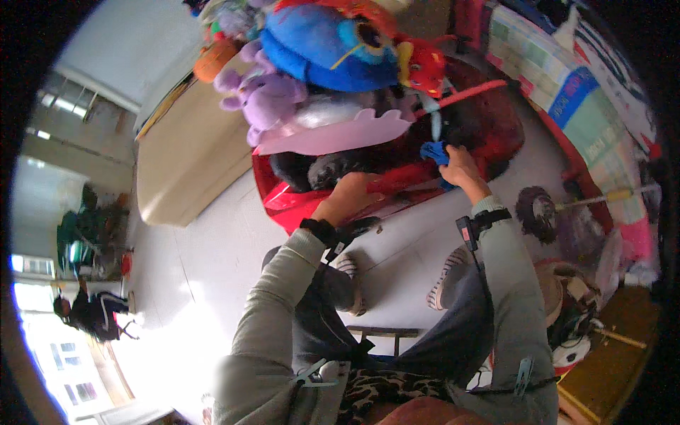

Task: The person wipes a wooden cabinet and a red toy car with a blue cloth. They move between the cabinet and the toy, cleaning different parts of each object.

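In front of me stands a glossy red ride-on toy car (287,199), apparently plastic, with a black steering wheel or tyre-like part (289,171) inside. My right hand (461,169) grips a crumpled blue cloth (434,152) over the car's right side. More blue shows below that hand at the red edge. My left hand (348,196) lies against the car's near edge; its fingers are partly hidden and blurred, so its hold is unclear. Just beyond it are a pink scalloped panel (340,135) and a purple plush toy (271,101).
A large blue plush toy (329,48) and a red plush toy (425,66) are piled on the car's far side. A beige box-like piece (186,149) stands left. Printed bags (589,117) and a small wheel (535,212) are at right. A person (93,313) is far left.
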Motion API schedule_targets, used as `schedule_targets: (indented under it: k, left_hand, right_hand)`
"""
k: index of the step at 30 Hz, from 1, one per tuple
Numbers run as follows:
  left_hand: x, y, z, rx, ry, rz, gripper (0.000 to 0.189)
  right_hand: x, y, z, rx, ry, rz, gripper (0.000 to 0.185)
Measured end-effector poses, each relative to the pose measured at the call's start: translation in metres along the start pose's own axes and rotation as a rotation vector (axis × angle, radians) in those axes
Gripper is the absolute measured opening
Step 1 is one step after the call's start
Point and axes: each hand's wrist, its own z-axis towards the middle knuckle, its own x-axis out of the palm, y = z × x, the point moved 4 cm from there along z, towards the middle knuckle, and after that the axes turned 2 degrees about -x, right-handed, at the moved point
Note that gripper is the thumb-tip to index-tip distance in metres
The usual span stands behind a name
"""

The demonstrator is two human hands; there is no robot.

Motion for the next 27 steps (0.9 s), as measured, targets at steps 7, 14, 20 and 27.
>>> schedule_targets:
  k: [7,14,20,27]
  left_hand:
    - [-0.087,0.145,-0.096,-0.548,-0.091,-0.550,0.030]
    - [-0.102,0.240,-0.167,-0.941,-0.369,0.126,0.053]
    - [-0.069,0.267,-0.147,-1.011,-0.310,-0.065,0.051]
    - [-0.066,0.287,-0.143,-1.097,-0.370,-0.138,0.048]
  right_hand:
    - [0.035,0.023,0.011,-0.103,0.088,-0.095,0.057]
    - [0.051,0.047,0.012,-0.026,0.197,-0.271,0.070]
    - [0.051,0.053,0.009,0.070,0.215,-0.178,0.071]
    - [0.052,0.052,0.009,-0.018,0.134,-0.256,0.068]
